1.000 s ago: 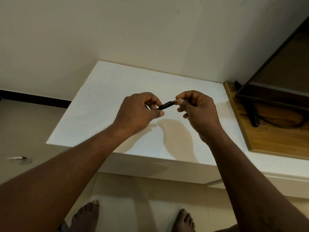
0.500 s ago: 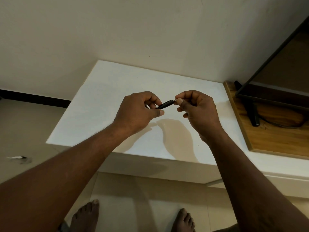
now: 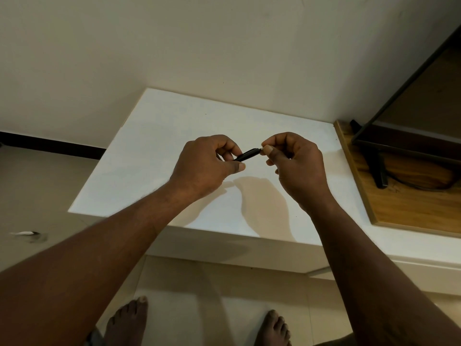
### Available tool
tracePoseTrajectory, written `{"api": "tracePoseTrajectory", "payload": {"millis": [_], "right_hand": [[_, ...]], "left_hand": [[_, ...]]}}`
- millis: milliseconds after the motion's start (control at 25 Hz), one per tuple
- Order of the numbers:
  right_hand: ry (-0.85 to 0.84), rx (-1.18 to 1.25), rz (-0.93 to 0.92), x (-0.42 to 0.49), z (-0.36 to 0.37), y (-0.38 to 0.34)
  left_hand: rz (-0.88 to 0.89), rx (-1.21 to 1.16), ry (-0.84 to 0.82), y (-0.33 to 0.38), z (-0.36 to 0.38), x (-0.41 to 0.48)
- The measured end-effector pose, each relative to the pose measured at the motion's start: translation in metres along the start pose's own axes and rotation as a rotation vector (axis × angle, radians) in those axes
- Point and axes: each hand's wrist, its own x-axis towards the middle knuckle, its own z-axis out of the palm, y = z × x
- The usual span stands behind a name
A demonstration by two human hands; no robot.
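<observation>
A short black pen-like stick (image 3: 247, 154) is held in the air between both hands, above the white table (image 3: 154, 151). My left hand (image 3: 204, 168) grips its near end with curled fingers and thumb. My right hand (image 3: 296, 168) pinches its far end between thumb and forefinger. Most of the stick's ends are hidden inside the fingers.
A wooden board (image 3: 404, 208) lies on the table's right side, carrying a dark-framed screen on a black stand (image 3: 376, 168). A pale wall rises behind. My bare feet (image 3: 127, 320) stand on the tiled floor below, and a small scrap (image 3: 23, 233) lies at left.
</observation>
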Motion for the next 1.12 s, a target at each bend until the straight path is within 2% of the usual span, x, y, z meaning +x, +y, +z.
{"api": "tracePoseTrajectory", "payload": {"millis": [280, 1120], "right_hand": [[0.021, -0.073, -0.041, -0.0008, 0.0016, 0.0013], [-0.019, -0.066, -0.018, 0.0008, 0.0022, 0.0035]], "left_hand": [[0.005, 0.0, -0.001, -0.0005, -0.0014, -0.0007], [0.005, 0.004, 0.005, -0.0002, -0.0016, -0.0004]]}}
